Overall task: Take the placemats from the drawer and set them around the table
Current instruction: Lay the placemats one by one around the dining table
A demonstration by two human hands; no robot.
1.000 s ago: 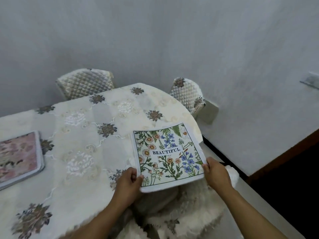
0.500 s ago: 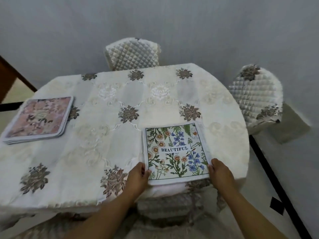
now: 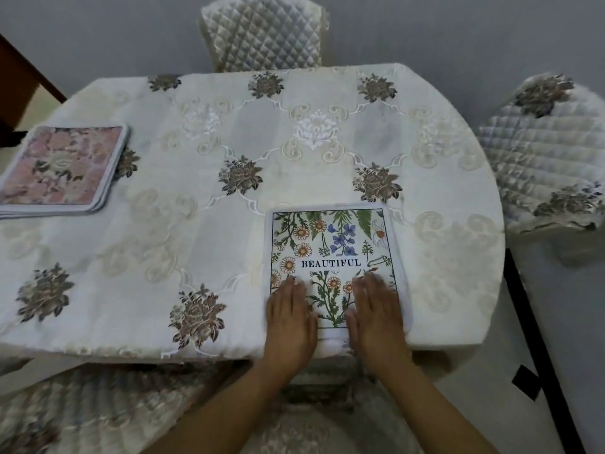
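A white placemat (image 3: 334, 244) printed with flowers and the word BEAUTIFUL lies flat on the table (image 3: 229, 224) near its front edge. My left hand (image 3: 289, 317) rests flat on the mat's near left part, fingers straight. On the mat's near right part lies my right hand (image 3: 376, 314), also flat with straight fingers. A small stack of pink flowered placemats (image 3: 62, 168) sits at the table's left side, apart from both hands.
An embroidered cream cloth covers the oval table. A quilted chair (image 3: 262, 31) stands at the far side, another quilted chair (image 3: 550, 158) at the right, and a covered seat (image 3: 294, 430) is below my arms. A grey wall runs behind.
The mat was held by its near corners above the table edge, then laid down. Both hands have let go of the corners and now lie flat on top of it.
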